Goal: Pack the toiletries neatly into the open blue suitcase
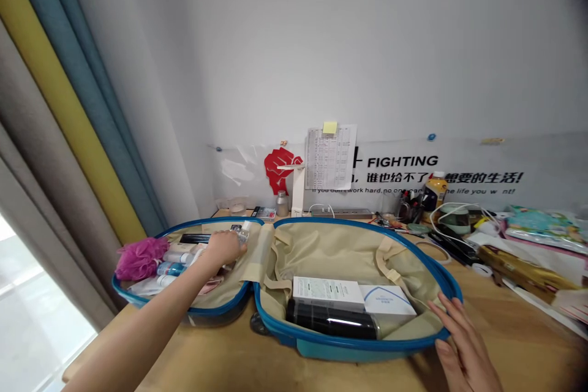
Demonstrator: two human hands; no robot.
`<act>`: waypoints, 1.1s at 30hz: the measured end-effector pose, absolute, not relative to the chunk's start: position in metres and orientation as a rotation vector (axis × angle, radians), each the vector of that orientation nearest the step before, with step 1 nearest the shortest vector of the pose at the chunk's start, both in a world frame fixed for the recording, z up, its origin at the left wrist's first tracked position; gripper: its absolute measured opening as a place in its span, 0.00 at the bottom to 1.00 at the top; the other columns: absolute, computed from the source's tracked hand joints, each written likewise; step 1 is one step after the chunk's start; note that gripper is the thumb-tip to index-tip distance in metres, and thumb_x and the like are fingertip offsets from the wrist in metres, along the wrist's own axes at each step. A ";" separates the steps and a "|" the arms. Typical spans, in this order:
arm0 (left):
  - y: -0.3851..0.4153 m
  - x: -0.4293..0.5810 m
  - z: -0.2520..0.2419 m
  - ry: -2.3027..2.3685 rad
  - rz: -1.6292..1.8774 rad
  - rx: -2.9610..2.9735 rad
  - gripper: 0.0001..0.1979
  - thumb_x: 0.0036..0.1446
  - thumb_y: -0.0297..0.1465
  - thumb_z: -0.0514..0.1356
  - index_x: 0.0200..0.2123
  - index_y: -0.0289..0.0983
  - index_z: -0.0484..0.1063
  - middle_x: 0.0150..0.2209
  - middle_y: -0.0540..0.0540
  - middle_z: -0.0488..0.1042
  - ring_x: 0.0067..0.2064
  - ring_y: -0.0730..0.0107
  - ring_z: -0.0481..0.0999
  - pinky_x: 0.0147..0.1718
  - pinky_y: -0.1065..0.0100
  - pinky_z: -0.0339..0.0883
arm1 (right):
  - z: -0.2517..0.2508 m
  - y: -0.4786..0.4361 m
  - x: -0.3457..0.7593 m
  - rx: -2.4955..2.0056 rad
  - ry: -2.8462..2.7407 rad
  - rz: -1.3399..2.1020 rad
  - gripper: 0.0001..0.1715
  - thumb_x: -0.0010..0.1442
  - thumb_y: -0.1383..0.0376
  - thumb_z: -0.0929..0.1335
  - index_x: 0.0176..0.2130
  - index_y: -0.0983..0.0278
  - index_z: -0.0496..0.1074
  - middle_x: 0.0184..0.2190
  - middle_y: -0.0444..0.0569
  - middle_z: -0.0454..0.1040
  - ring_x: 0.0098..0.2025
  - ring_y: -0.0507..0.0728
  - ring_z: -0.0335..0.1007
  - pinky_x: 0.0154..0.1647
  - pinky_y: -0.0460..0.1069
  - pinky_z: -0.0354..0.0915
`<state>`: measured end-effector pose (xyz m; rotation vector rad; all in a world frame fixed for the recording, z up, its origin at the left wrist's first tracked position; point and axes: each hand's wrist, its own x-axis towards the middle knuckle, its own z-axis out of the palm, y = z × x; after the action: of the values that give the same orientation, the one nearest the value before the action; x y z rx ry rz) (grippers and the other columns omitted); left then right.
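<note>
An open blue suitcase [353, 349] with beige lining lies on the wooden desk. My left hand [223, 248] reaches into its left half, fingers closed round a small clear bottle [243, 232]. Beside it lie several small bottles [177, 260] and a pink bath pouf [140, 257]. My right hand [463, 343] rests flat and open on the suitcase's right rim. The right half holds a white box [328, 292], a second white box [386, 301] and a black bottle [333, 321].
The desk's right side is cluttered: a yellow bottle [435, 188], white cable [459, 211], pens, books and packets [542, 226]. A white lamp [297, 187] and paper sheet [331, 156] stand at the wall. Curtains [68, 135] hang at left.
</note>
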<state>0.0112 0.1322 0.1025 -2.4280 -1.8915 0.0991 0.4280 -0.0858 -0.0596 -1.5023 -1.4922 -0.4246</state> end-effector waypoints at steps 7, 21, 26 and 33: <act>0.119 0.075 0.135 -1.474 -0.051 -2.652 0.22 0.63 0.40 0.55 0.55 0.34 0.63 0.55 0.33 0.68 0.53 0.53 0.72 0.52 0.56 0.64 | -0.057 -0.086 0.425 -1.484 -1.481 -0.450 0.25 0.67 0.54 0.57 0.58 0.58 0.66 0.62 0.54 0.64 0.66 0.68 0.55 0.59 0.66 0.61; 0.140 0.156 0.065 -1.110 0.541 -3.060 0.18 0.62 0.38 0.59 0.52 0.36 0.69 0.53 0.42 0.70 0.50 0.61 0.73 0.48 0.53 0.70 | -0.061 -0.088 0.427 -1.518 -1.480 -0.453 0.25 0.67 0.53 0.57 0.57 0.58 0.67 0.61 0.54 0.65 0.65 0.66 0.57 0.58 0.64 0.64; 0.147 0.151 0.060 -1.231 0.524 -3.071 0.17 0.62 0.38 0.59 0.51 0.36 0.69 0.52 0.42 0.71 0.49 0.62 0.74 0.47 0.53 0.71 | -0.057 -0.090 0.426 -1.519 -1.506 -0.450 0.25 0.67 0.54 0.57 0.59 0.57 0.65 0.63 0.53 0.63 0.66 0.67 0.56 0.57 0.65 0.64; 0.164 0.145 0.074 -1.528 -0.132 -3.004 0.19 0.64 0.39 0.57 0.55 0.37 0.66 0.53 0.41 0.70 0.50 0.60 0.73 0.48 0.52 0.70 | -0.058 -0.091 0.427 -1.542 -1.484 -0.410 0.25 0.67 0.53 0.56 0.57 0.57 0.66 0.62 0.54 0.63 0.66 0.67 0.55 0.58 0.64 0.63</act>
<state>0.1450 0.1640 0.0737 -3.0040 -1.5282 -0.1316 0.4268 -0.0910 -0.0584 -1.5416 -1.4836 -0.4098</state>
